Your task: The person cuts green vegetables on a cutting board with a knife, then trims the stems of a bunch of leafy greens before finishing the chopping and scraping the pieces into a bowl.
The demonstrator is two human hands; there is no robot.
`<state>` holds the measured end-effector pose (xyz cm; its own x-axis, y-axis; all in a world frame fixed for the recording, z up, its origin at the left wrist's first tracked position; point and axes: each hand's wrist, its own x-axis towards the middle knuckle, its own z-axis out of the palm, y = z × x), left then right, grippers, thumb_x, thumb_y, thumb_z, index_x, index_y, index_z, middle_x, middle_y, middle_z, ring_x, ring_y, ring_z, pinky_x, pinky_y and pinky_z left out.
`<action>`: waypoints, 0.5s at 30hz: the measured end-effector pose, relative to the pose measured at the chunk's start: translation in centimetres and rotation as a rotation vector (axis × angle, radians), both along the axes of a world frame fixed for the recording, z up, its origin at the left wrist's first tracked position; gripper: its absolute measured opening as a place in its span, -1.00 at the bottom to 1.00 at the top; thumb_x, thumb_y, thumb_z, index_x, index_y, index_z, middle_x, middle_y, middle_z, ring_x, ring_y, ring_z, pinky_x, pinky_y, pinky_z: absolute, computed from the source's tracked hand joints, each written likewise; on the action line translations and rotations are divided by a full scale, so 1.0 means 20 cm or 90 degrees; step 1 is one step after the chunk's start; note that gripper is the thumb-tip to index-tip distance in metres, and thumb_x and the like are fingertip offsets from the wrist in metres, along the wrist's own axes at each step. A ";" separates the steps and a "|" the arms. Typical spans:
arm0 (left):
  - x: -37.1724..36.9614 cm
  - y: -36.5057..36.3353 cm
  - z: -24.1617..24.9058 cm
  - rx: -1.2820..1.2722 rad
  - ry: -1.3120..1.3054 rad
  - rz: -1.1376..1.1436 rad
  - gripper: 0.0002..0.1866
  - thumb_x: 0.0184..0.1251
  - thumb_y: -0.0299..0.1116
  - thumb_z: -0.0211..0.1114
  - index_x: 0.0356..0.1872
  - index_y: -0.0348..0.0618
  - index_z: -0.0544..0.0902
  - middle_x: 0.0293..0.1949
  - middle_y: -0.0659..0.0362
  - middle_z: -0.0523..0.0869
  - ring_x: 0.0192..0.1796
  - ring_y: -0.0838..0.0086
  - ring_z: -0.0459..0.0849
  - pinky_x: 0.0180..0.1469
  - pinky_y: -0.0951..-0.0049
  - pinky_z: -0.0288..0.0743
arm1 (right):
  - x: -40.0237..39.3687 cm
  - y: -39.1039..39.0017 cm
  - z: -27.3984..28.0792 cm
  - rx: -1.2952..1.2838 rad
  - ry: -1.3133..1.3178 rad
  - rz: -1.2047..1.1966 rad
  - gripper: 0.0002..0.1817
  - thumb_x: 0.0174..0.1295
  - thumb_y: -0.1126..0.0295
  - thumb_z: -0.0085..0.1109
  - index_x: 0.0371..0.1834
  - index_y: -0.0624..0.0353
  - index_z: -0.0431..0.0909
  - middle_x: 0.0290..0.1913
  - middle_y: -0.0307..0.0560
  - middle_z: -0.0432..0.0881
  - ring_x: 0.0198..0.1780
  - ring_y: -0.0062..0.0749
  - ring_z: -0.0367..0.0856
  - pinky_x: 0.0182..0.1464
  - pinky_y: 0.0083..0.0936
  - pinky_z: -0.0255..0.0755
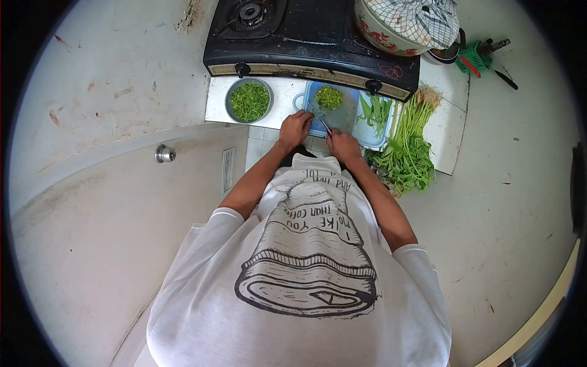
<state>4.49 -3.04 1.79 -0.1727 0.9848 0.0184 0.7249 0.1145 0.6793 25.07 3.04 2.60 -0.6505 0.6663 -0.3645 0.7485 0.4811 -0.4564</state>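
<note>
My right hand [344, 145] is closed round the handle of a knife [320, 119], whose blade slants up and left over a blue cutting board [342, 119]. At the board's left edge rests my left hand [296, 127], its fingers bent together near the blade; what they hold, if anything, is too small to name. Chopped greens [329, 97] lie in a small heap on the board above the knife. To the left, a round grey bowl [269, 109] holds more chopped greens. Whole green leaves [375, 115] lie in a light blue tray [377, 144] right of the board.
A black gas stove [293, 52] stands behind the board, with a cloth-covered floral pot [391, 41] on it. Long leafy stems [408, 144] with roots hang over the counter's front at right. A green basket [472, 59] with utensils and a black knife [507, 79] are far right.
</note>
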 end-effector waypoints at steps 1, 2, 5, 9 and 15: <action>0.00 0.00 0.00 0.000 -0.002 0.001 -0.82 0.31 -0.48 0.30 -0.10 -0.12 0.73 -0.23 0.04 0.73 -0.25 0.01 0.74 -0.13 0.07 0.64 | 0.00 -0.01 -0.01 0.002 -0.005 0.004 -0.58 0.48 0.11 0.02 -0.11 0.32 0.58 -0.42 0.31 0.73 -0.34 0.28 0.76 -0.21 0.09 0.65; 0.00 0.00 0.00 0.003 -0.001 -0.001 -0.82 0.31 -0.48 0.30 -0.10 -0.12 0.73 -0.23 0.04 0.73 -0.25 0.01 0.74 -0.13 0.07 0.64 | 0.00 -0.02 -0.02 0.003 -0.010 0.009 -0.59 0.48 0.11 0.02 -0.11 0.32 0.58 -0.42 0.30 0.73 -0.35 0.27 0.76 -0.21 0.09 0.66; 0.00 0.00 0.00 0.010 0.003 -0.005 -0.82 0.30 -0.48 0.30 -0.10 -0.13 0.74 -0.23 0.04 0.73 -0.25 0.01 0.74 -0.13 0.07 0.64 | -0.01 -0.02 -0.03 0.010 -0.027 0.014 -0.60 0.47 0.13 0.02 -0.13 0.33 0.58 -0.43 0.29 0.73 -0.36 0.27 0.76 -0.22 0.08 0.66; 0.00 0.00 0.00 0.008 0.005 0.001 -0.81 0.29 -0.49 0.31 -0.10 -0.13 0.74 -0.23 0.03 0.73 -0.25 0.01 0.74 -0.14 0.08 0.64 | -0.08 0.00 -0.04 -0.009 0.006 -0.001 -0.61 0.48 0.16 0.01 -0.14 0.36 0.58 -0.36 0.33 0.75 -0.29 0.25 0.79 -0.18 0.07 0.67; 0.01 0.00 -0.01 0.011 -0.019 0.029 -0.82 0.32 -0.46 0.31 -0.09 -0.13 0.73 -0.20 0.02 0.74 -0.22 -0.02 0.73 -0.11 0.07 0.63 | -0.06 0.00 -0.02 -0.012 -0.025 -0.003 -0.62 0.47 0.17 0.03 -0.14 0.35 0.59 -0.35 0.33 0.76 -0.28 0.24 0.79 -0.15 0.05 0.68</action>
<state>4.61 -3.02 1.61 -0.2181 0.9755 0.0296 0.6981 0.1348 0.7032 23.96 3.04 2.11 -0.6320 0.6625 -0.4020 0.7685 0.4693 -0.4349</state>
